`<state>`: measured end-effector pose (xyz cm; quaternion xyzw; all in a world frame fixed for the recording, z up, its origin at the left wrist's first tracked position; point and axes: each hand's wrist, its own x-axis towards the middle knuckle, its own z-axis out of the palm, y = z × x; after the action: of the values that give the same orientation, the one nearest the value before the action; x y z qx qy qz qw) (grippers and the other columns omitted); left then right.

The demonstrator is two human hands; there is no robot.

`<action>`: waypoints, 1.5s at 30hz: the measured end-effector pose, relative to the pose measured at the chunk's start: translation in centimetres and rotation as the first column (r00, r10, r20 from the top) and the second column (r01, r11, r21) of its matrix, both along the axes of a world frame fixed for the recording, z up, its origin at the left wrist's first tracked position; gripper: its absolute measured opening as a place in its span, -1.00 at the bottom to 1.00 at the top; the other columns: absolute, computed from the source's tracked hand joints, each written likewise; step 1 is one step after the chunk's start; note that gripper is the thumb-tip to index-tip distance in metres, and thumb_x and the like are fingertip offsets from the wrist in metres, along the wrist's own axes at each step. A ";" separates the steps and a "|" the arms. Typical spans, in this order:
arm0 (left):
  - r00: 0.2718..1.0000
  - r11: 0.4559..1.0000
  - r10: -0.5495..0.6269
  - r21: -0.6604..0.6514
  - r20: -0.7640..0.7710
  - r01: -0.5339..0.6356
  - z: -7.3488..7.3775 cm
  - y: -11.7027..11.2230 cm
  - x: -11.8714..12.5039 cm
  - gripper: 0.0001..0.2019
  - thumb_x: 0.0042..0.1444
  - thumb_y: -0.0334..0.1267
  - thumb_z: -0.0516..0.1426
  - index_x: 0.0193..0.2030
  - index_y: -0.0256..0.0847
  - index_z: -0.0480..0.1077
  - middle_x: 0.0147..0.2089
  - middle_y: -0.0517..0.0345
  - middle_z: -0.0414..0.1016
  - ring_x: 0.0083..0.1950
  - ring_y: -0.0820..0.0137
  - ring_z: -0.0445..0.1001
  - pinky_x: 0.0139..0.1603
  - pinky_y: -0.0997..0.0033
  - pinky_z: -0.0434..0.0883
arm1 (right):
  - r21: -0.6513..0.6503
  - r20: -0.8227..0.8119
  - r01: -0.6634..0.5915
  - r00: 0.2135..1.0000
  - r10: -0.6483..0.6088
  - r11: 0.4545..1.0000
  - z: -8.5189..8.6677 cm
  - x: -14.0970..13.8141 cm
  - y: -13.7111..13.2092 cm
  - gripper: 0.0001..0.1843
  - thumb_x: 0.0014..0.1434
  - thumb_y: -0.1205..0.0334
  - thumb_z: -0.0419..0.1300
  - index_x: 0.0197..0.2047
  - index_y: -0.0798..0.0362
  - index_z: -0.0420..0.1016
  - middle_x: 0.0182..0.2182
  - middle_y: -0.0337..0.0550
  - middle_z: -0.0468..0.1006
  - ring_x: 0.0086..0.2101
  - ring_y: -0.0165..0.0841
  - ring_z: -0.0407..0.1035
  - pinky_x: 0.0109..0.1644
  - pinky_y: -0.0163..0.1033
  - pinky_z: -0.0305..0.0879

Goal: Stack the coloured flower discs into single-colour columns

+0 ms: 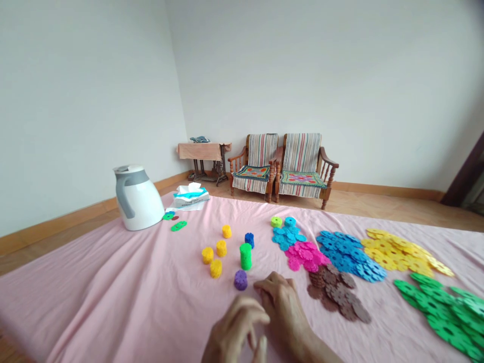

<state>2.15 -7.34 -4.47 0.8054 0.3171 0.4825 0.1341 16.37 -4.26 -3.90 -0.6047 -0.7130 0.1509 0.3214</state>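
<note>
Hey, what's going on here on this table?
A person has both hands low over a pink cloth. The right hand rests beside a short purple stack. The left hand is curled just below it. Whether either holds a piece is unclear. Yellow stacks, a green stack and one-colour piles of discs, the brown pile nearest, lie around. A white kettle stands far left.

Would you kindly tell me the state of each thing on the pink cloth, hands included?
Kettle: upright, lid shut.
Tissue pack: open, tissue sticking out.
Green stack: standing upright.
Purple stack: standing, short.
Brown discs: loose, scattered heap.
Right hand: palm down, nothing seen in it.
Left hand: fingers curled; contents hidden.
</note>
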 end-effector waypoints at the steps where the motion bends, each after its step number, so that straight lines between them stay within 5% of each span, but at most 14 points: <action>1: 0.996 0.993 0.081 -0.084 0.035 -0.078 0.8 0.0 -0.7 -0.82 0.18 -0.30 -0.01 -0.09 -0.17 0.29 -0.23 0.05 0.45 -0.58 0.53 0.28 -0.48 0.49 0.35 | 0.004 0.009 -0.010 1.000 0.010 1.000 0.0 0.2 -0.3 -0.63 0.18 0.45 -0.01 -0.34 -0.08 0.59 -0.38 -0.18 0.52 -0.27 -0.36 0.36 -0.14 -0.26 0.06; 5: 0.973 0.864 0.230 -0.467 0.036 -0.187 1.5 1.0 -3.5 -0.65 0.12 -0.29 0.03 0.07 -0.15 0.13 -0.12 0.05 0.43 -0.63 0.60 0.21 -0.61 0.57 0.25 | 0.008 0.046 -0.042 0.998 0.042 0.999 0.0 0.4 -0.8 -0.61 0.18 0.46 0.00 -0.22 -0.14 0.58 -0.29 -0.17 0.51 -0.21 -0.33 0.33 -0.14 -0.26 0.06; 8: 0.971 0.806 0.236 -0.566 0.040 -0.173 0.2 1.9 -4.7 -0.53 0.09 -0.30 0.02 0.15 -0.10 0.02 0.02 -0.04 0.39 -0.64 0.61 0.23 -0.64 0.58 0.23 | 0.013 0.066 -0.055 0.996 0.054 0.998 0.0 0.2 -0.6 -0.62 0.19 0.46 -0.01 -0.23 -0.15 0.56 -0.27 -0.17 0.50 -0.21 -0.32 0.31 -0.14 -0.25 0.06; 12: 0.975 0.796 0.222 -0.581 0.020 -0.170 -0.8 2.2 -5.0 -0.42 0.09 -0.29 0.02 0.24 -0.06 -0.11 0.03 -0.07 0.42 -0.58 0.54 0.33 -0.64 0.57 0.23 | 0.028 0.095 -0.083 0.992 0.080 0.996 -0.4 0.2 -0.3 -0.64 0.18 0.45 0.01 -0.21 -0.15 0.55 -0.25 -0.16 0.49 -0.20 -0.30 0.29 -0.14 -0.23 0.04; 27: 0.978 0.798 0.198 -0.568 -0.068 -0.201 -0.1 2.2 -4.2 -0.32 0.06 -0.36 0.00 0.30 -0.10 -0.21 0.02 -0.04 0.46 -0.47 0.46 0.44 -0.47 0.48 0.39 | 0.036 0.113 -0.117 0.987 0.112 0.992 -0.6 0.0 -0.2 -0.55 0.18 0.44 0.05 -0.01 -0.29 0.48 -0.25 -0.18 0.48 -0.20 -0.29 0.27 -0.14 -0.21 0.03; 32: 0.972 0.779 0.218 -0.582 -0.093 -0.231 0.2 2.0 -3.9 -0.34 0.07 -0.37 -0.01 0.30 -0.17 -0.18 0.04 -0.06 0.45 -0.46 0.46 0.43 -0.28 0.38 0.45 | 0.039 0.118 -0.110 0.987 0.105 0.993 -0.6 -0.1 -0.2 -0.56 0.19 0.43 0.05 -0.02 -0.27 0.49 -0.25 -0.17 0.48 -0.20 -0.29 0.27 -0.14 -0.20 0.04; 45: 0.968 0.808 0.242 -0.540 -0.063 -0.237 -0.2 2.0 -4.2 -0.42 0.04 -0.38 0.03 0.23 -0.12 -0.01 0.07 -0.04 0.43 -0.45 0.46 0.44 -0.23 0.37 0.45 | 0.073 0.118 -0.110 0.988 0.101 0.991 -0.8 0.0 -0.4 -0.58 0.17 0.47 0.02 -0.10 -0.20 0.52 -0.27 -0.16 0.48 -0.22 -0.28 0.28 -0.16 -0.20 0.06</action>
<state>-2.04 -5.32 -4.66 0.6855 0.5391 0.3895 0.2964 16.37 -4.63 -4.68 -0.5605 -0.7665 0.1043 0.2956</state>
